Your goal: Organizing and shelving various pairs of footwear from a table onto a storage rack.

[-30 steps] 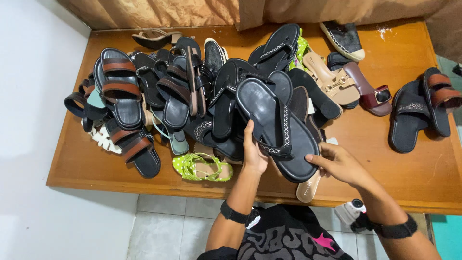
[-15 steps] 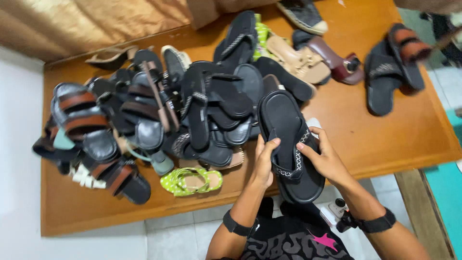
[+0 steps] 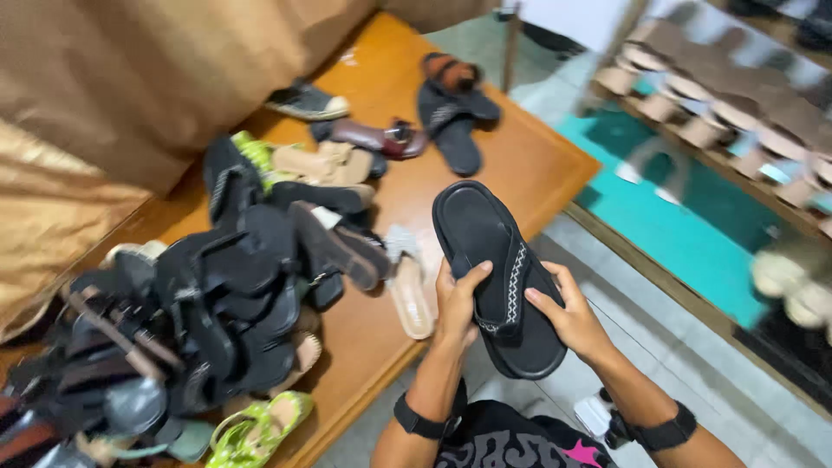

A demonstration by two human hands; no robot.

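A black sandal (image 3: 494, 260) with a white zigzag stitch on its strap is held up in front of me, sole side down, off the table. My left hand (image 3: 458, 299) grips its left edge with the thumb across the footbed. My right hand (image 3: 568, 316) holds its right edge near the strap. Both wrists wear black bands. A large heap of mostly black sandals (image 3: 234, 286) lies on the wooden table (image 3: 520, 165) to the left of my hands.
A beige slipper (image 3: 409, 295) and a lime green sandal (image 3: 251, 429) lie near the table's front edge. A black pair (image 3: 455, 117) sits at the far corner. Brown curtain hangs behind. Shelves of footwear (image 3: 719, 104) stand at right over a teal floor.
The black sandal has been lifted off the pile and brought away from the table toward me. The view has swung right, showing the floor and shelves.
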